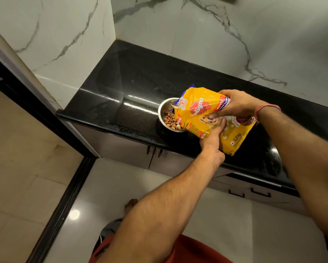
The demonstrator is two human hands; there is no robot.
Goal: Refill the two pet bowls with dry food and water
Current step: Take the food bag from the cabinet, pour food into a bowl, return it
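A steel pet bowl [164,108] stands on the black counter [125,88] near its front edge. Brown and orange kibble [170,120] lies in the bowl's near side. A yellow dry food bag [199,111] is tilted over the bowl, its torn mouth pointing down-left into it and covering the bowl's right part. My left hand [214,137] grips the bag from below. My right hand [237,104] holds the bag's upper edge from above. Only one bowl is in view.
White marble walls close the counter at the back and left. Grey cabinet doors [132,149] with dark handles sit under the counter. A black door frame [60,205] runs along the tiled floor at left. My bare foot [131,204] stands near the cabinets.
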